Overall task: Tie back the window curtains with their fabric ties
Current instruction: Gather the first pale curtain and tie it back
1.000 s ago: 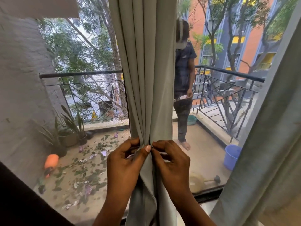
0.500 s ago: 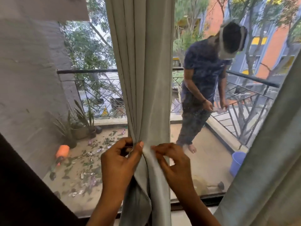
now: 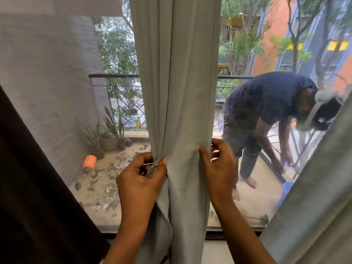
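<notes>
The pale grey-green pleated fabric curtain [image 3: 179,92] hangs bunched before the window. The left hand [image 3: 141,183] pinches its left folds; the right hand [image 3: 219,168] clasps its right edge, fingers [image 3: 219,147] curled.

No readable text, labels, brand names, numbers or signs appear anywhere in this view. The pale grey curtain [image 3: 179,111] is plain fabric with no printing. Yellow panels [image 3: 338,45] on the orange building outside carry no lettering. A small yellow patch [image 3: 137,122] beyond the balcony railing [image 3: 118,92] is too blurred to read.
</notes>
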